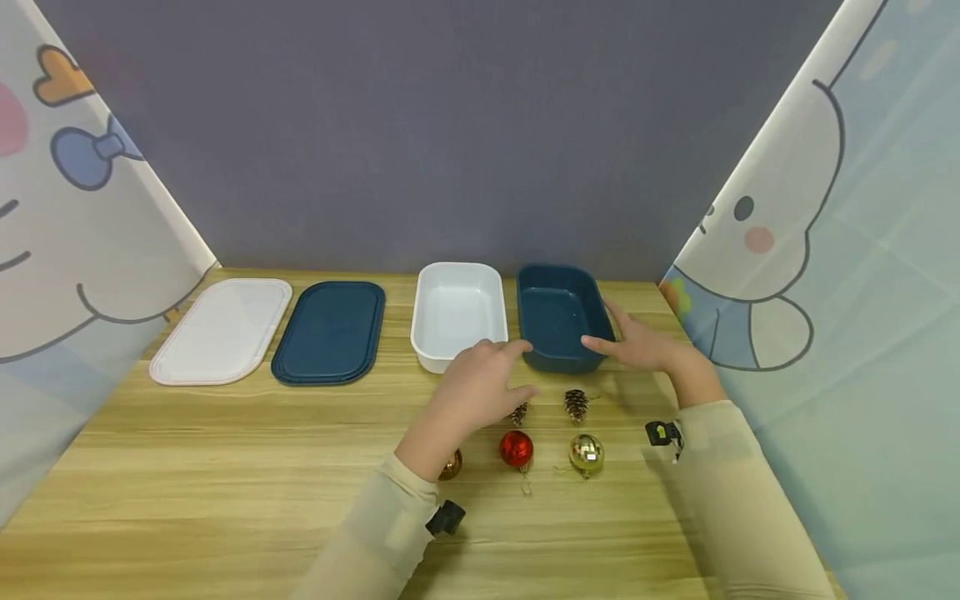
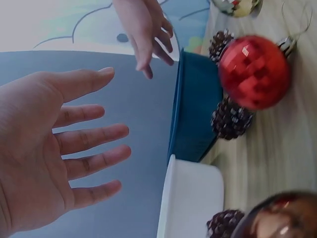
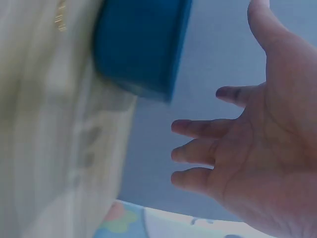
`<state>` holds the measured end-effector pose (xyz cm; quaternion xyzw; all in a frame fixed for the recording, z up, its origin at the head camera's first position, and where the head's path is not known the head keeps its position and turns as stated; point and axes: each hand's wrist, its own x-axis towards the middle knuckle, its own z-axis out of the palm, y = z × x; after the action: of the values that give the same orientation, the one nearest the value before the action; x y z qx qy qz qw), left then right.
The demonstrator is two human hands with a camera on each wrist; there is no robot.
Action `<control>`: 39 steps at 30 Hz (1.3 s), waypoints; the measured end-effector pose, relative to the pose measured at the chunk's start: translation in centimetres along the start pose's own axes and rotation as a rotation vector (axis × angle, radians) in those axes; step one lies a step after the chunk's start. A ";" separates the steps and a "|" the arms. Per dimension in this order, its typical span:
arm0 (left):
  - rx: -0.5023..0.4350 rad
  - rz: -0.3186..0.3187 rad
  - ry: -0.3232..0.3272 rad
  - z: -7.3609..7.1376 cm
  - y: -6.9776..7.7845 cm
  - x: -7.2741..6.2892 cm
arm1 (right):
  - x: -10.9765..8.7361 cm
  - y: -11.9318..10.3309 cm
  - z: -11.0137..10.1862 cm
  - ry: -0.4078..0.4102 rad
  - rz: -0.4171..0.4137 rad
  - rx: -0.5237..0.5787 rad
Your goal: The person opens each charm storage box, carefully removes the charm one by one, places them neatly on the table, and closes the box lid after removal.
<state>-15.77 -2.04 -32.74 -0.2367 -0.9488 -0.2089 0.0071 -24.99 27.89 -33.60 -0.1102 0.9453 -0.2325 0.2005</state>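
My left hand (image 1: 480,387) hovers with fingers spread over the front of the white container (image 1: 459,357) and the near side of the dark blue container (image 1: 566,364). In the left wrist view its palm (image 2: 34,144) holds nothing. My right hand (image 1: 641,342) is at the right side of the blue container, with straight, parted fingers; whether it touches the wall cannot be told. In front lie a pine cone (image 1: 576,405), another pine cone (image 1: 519,414) partly behind my left hand, a red bauble (image 1: 516,449), a gold bauble (image 1: 587,453) and a copper bauble (image 1: 452,465) partly covered by my left wrist.
At the left of the wooden table (image 1: 225,492) lie a white lid (image 1: 222,332) and a dark blue lid (image 1: 330,333). A grey panel (image 1: 442,133) rises behind the containers. Printed cloth walls stand left and right. A third pine cone (image 2: 225,223) shows in the left wrist view.
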 end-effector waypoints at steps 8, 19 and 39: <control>-0.007 -0.015 0.024 -1.5 -1.6 0.3 | -0.1 -3.4 -1.3 0.009 -0.046 -0.062; 0.022 -0.116 -0.007 -3.5 -4.6 0.0 | 1.0 -8.3 -1.1 0.032 -0.078 -0.197; 0.028 -0.234 -0.014 -6.1 -12.5 -2.3 | 2.1 -15.5 2.6 0.046 -0.266 -0.135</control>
<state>-19.89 -15.54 -32.34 -0.1258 -0.9728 -0.1932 -0.0204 -23.94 12.77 -28.91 -0.2423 0.9402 -0.1954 0.1382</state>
